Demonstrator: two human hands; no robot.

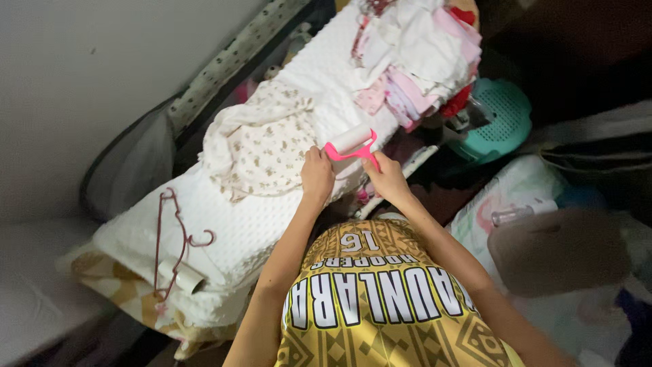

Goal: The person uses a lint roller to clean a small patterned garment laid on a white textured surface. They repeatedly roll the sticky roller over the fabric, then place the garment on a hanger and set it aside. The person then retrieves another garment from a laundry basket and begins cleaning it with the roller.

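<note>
— Two hands were up at the near edge of the white padded board point(224, 231), weren't they?

— Yes. Your right hand point(388, 178) was closed around the pink handle of the lint roller point(352, 144), whose white roll lay on the board just beyond your knuckles. Your left hand point(317, 175) sat right beside it, fingers curled down on the edge of the cream printed garment point(261, 139); I could not tell whether it pinched the cloth or only pressed it.

— And around them?

— You had a heap of pink and white clothes point(414, 61) at the board's far end, a pink hanger point(178, 238) near its left end, and a teal basket point(499, 119) off its right edge.
</note>
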